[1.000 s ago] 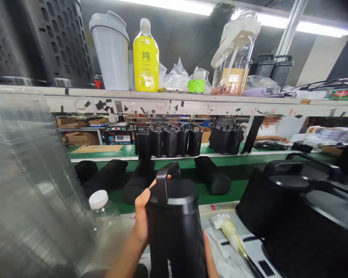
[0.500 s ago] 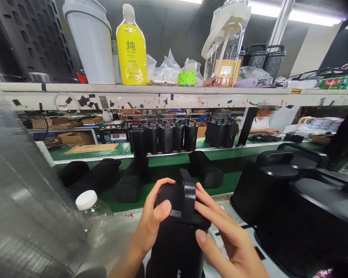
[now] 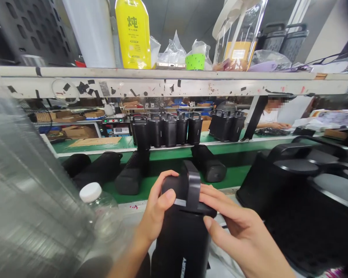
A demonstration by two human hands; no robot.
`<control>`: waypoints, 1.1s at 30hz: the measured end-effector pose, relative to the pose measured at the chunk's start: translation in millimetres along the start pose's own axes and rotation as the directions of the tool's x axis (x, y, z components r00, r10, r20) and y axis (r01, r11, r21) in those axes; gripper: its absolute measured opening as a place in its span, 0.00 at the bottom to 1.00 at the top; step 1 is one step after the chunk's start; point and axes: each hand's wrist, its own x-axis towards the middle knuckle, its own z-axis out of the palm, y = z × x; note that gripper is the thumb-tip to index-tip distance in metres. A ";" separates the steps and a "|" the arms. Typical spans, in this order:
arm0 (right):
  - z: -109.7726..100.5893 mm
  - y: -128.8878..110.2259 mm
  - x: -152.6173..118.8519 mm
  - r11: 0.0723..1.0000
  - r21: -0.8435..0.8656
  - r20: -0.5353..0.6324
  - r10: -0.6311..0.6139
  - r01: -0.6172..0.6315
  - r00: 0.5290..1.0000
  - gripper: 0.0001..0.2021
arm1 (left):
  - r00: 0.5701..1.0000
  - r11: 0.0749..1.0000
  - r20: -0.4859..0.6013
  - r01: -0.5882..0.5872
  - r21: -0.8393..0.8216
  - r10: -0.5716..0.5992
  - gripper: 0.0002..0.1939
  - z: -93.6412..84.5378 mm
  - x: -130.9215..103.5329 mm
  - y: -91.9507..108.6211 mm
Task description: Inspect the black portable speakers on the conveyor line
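Black flask (image 3: 185,231) stands upright at the near edge of the surface, left hand (image 3: 156,214) and right hand (image 3: 237,231) both grasping its lid (image 3: 188,193). A clear bottle (image 3: 100,210) crowds the left, black bins (image 3: 301,193) the right; more flasks (image 3: 168,129) line the green conveyor (image 3: 232,175) beyond.

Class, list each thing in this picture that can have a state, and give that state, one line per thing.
black bottle: upright, lid on, handle up
left hand: gripping the lid
right hand: fingers on the lid
clear plastic bottle: white cap on
yellow bottle: standing on the shelf
lying black bottles: on their sides, on the green belt
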 end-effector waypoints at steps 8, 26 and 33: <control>-0.3 -0.1 2.1 0.998 -0.038 -0.004 -0.040 0.040 0.999 0.22 | 1.000 0.999 0.001 -0.014 -0.037 0.014 0.24 1.1 0.1 -0.9; 0.9 -1.2 6.2 0.997 -0.071 0.012 -0.003 0.004 1.000 0.19 | 1.000 1.000 -0.008 0.000 -0.012 0.000 0.25 0.0 2.2 -1.8; 0.6 -7.8 8.2 0.990 -0.134 -0.008 -0.034 0.032 0.999 0.20 | 1.000 1.000 -0.010 0.002 0.012 -0.001 0.25 -0.8 1.5 -1.2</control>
